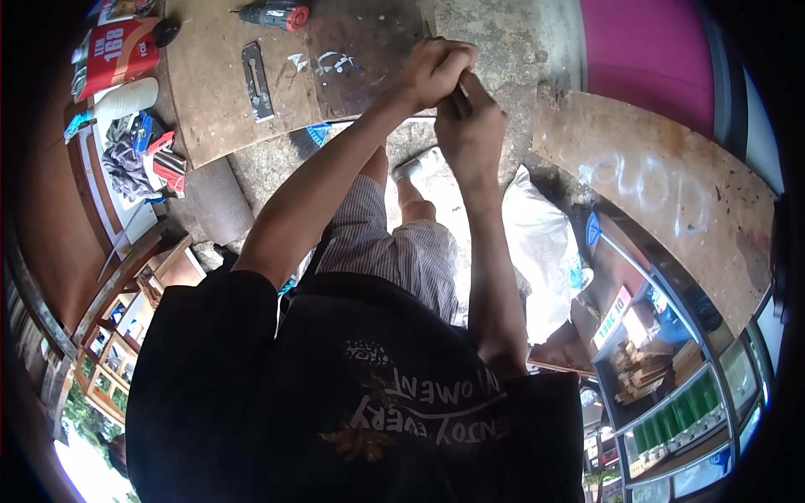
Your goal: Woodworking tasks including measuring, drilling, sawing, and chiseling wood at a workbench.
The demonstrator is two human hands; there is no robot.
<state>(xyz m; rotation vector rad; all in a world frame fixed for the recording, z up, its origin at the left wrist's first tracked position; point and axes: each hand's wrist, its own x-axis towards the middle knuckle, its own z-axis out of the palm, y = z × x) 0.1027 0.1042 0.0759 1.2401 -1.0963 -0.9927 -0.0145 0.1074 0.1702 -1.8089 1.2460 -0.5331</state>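
Both of my hands are raised close together over the far edge of the wooden work board [201, 84]. My left hand [438, 70] is closed, its fingers curled at the top. Just below and to its right, my right hand [471, 124] is closed as a fist with the thumb up. A small dark, narrow piece [461, 102] shows between them; its kind is mostly hidden by the fingers. Left of my hands, a dark slotted metal plate [257, 82] lies on the board. Beyond it lies a red and black cordless drill [281, 16].
At the far left stand a red can [126, 52] and a white bottle [127, 99], with a red box [168, 163] nearer. A chalk-marked plywood sheet [662, 180] and a magenta panel [650, 59] are on the right. A white sack [541, 251] sits beside my right forearm.
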